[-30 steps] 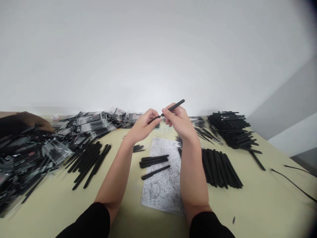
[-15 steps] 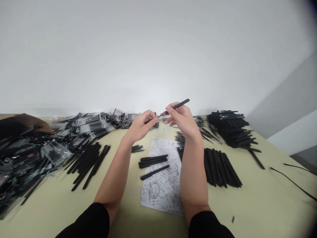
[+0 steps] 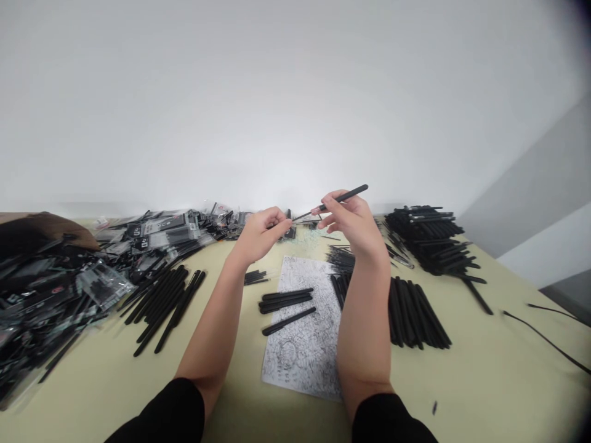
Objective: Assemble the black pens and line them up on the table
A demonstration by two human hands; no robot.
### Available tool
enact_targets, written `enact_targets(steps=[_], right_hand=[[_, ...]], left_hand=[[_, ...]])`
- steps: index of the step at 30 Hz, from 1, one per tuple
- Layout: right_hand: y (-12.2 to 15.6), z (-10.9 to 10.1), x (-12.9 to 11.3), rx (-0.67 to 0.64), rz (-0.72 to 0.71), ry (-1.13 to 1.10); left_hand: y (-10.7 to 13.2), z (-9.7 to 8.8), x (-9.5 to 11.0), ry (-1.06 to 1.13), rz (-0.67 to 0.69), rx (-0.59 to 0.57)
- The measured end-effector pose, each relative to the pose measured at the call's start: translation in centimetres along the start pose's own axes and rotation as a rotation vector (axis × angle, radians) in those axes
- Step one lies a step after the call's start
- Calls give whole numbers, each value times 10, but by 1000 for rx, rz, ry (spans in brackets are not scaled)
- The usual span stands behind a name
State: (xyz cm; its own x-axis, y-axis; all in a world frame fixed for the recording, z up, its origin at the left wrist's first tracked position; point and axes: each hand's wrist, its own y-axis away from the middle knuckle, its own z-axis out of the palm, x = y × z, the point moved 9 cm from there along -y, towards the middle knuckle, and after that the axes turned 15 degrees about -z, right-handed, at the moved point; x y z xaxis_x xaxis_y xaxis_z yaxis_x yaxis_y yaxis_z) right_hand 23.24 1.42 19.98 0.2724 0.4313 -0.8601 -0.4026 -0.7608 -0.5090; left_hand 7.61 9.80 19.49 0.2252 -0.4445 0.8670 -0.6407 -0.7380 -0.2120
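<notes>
- Drawing apart, the bare right hand [image 3: 353,224] and bare left hand [image 3: 260,235] now leave a small gap, having been closer together a moment ago.
- Right hand: its thumb and fingers are closed around a slender matte black stick [image 3: 345,197], holding it tilted in the air, with the thicker end rising to the right.
- A thin, pale, needle-like tip [image 3: 301,216] on the stick points toward the left hand and stays just apart from it. The stick has shifted rightward with the hand.
- Left hand: its fingers are curled almost shut, and a short dark end [image 3: 273,226] shows at the fingertips. The fingers hide the rest, so I cannot tell what, if anything, is held.
- Below the hands lies a white sheet of paper with black printed marks [image 3: 300,363], carrying a row of matte black sticks [image 3: 285,300] and one separate black stick [image 3: 289,321].
- To the right of the paper, a fan of black sticks [image 3: 413,314] lies on the pale yellow-green table [image 3: 466,375], with a taller black stack [image 3: 427,240] beyond it.
- To the left are a group of black sticks [image 3: 166,307] and a heap of clear plastic packets with black-and-white cards [image 3: 161,231].
</notes>
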Motion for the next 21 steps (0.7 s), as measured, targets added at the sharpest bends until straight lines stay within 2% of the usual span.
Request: enact_targets(steps=[8,21], right_hand=[[2,-17,-2,59,-16,13],[2,-15,-5,26,-30,15]], left_hand=[[-1,-3,-4,-20,-6,11],[-1,-2,-3,-32,-3,-2]])
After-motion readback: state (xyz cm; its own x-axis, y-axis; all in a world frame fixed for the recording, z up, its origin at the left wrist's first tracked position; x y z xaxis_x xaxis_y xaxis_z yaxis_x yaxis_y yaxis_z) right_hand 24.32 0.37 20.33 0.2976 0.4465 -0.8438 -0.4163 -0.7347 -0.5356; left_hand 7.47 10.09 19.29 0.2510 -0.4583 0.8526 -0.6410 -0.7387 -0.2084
